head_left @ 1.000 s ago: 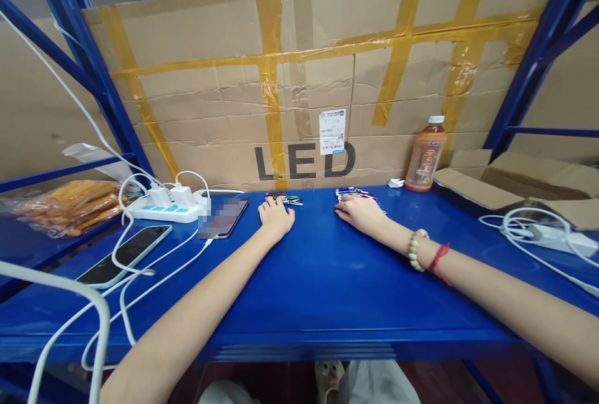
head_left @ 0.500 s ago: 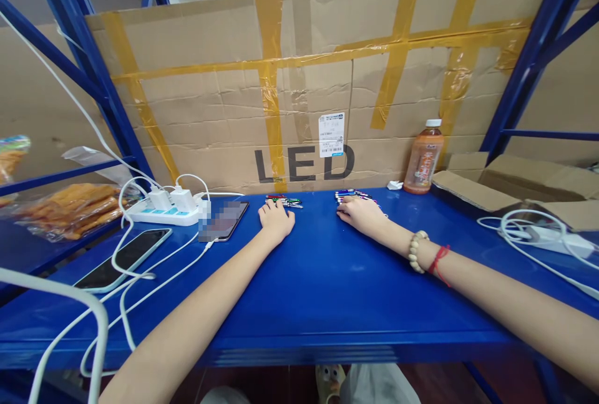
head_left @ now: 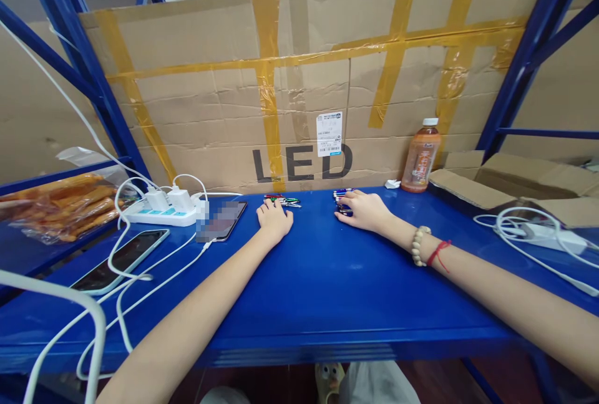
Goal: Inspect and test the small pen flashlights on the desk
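Both my arms reach far across a blue metal shelf [head_left: 327, 292]. My left hand [head_left: 274, 219] rests palm down, fingers curled, its fingertips at a small pile of coloured pen-like items [head_left: 284, 200] by the cardboard. My right hand [head_left: 364, 211] lies over a second pile of the same small coloured items [head_left: 341, 194], fingers bent onto them; whether it grips any is hidden. A bead bracelet and a red string sit on my right wrist.
A taped cardboard sheet marked LED [head_left: 304, 98] backs the shelf. An orange drink bottle [head_left: 421, 156] stands right of the piles, an open carton [head_left: 515, 182] beyond it. Left: a power strip with chargers [head_left: 161, 209], two phones [head_left: 222, 220] [head_left: 122, 259], white cables, a snack bag [head_left: 60, 207].
My right hand has curled and drawn a little left over its pile of small items. My left hand has stayed in place. The view shifted slightly.
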The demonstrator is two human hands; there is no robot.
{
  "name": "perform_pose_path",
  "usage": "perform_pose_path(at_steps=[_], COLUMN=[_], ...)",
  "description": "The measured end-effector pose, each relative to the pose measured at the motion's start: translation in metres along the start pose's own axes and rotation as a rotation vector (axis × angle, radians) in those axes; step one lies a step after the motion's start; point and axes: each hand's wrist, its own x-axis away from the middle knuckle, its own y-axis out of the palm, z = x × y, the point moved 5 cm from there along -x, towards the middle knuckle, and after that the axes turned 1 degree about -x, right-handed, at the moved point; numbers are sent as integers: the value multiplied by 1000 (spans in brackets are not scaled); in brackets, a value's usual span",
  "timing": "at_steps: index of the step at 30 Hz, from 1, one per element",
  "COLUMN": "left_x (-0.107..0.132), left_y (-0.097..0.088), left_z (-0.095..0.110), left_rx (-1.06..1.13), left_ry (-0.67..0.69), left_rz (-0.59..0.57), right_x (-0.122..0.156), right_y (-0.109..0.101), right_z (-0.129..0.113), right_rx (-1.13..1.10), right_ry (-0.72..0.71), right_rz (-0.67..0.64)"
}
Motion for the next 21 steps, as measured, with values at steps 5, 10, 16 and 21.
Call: perform_pose_path(at_steps=[5, 10, 16, 21], left_x=[0, 0, -1, -1], left_y=[0, 0, 1, 1], left_z=[0, 0, 0, 0], left_rx=[-3, -2, -1, -5], left_ry=[2, 6, 8, 1], left_rz=[-5, 0, 5, 9], right_x=[1, 4, 10, 10], right_y=[-1, 5, 25, 34], right_z=[5, 11, 21, 24], right_rx=[39, 80, -63, -225], right_ry=[141, 334, 523, 558], right_rz=[9, -23, -159, -256])
